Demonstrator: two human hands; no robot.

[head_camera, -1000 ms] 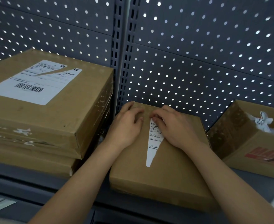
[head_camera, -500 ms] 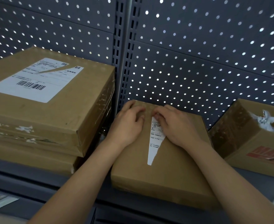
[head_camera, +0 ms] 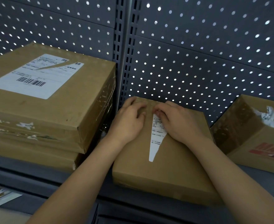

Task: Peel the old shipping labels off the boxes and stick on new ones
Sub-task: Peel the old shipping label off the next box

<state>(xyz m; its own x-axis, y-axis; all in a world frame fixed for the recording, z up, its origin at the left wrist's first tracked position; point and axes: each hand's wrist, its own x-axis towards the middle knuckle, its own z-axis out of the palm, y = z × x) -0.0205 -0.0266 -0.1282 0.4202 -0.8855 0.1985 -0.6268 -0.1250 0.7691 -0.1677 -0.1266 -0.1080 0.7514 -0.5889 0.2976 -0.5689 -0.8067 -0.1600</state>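
Box (head_camera: 165, 172) sits mid-shelf (head_camera: 259, 180), torn label (head_camera: 155, 143) stuck on its lid. Left hand (head_camera: 128, 122) rests on lid, gripping nothing. Right hand (head_camera: 180, 125) fingertips (head_camera: 159, 112) curl at label's top end; can't tell if pinching.

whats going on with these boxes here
A person is peeling an old label off a flat cardboard box on a shelf. The left hand rests on the box top, while the right hand picks at the top end of a torn label strip; whether it has pinched the edge is unclear. The stacked box to the left carries a torn label. An open box sits on the right.
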